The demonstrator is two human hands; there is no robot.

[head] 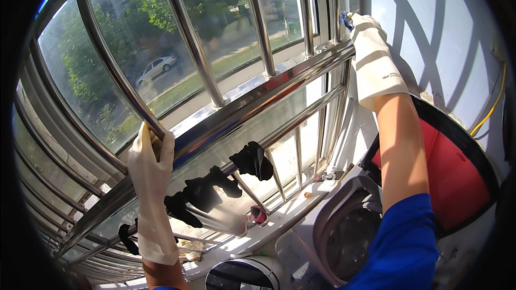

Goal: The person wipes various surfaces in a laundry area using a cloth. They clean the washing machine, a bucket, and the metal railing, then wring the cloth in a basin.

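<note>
My left hand (154, 149), in a cream rubber glove, grips an upright stainless steel bar (121, 76) of the window guard at the lower left of the window. My right hand (365, 28), gloved likewise, is raised at the upper right beside the guard's end post, holding a small crumpled blue cloth (346, 21) in its fingers. Between the hands runs the guard's wide horizontal steel rail (258, 98). Behind the bars is window glass (225, 16), with trees and a parked car outside.
Black socks or similar cloths (252, 161) hang over a lower rail. Below stand an open top-loading washing machine (322, 225) with a raised red lid (447, 177), and a round bin (242, 272). A red shoe (259, 215) is on the sill. A yellow cable (494, 108) runs along the right wall.
</note>
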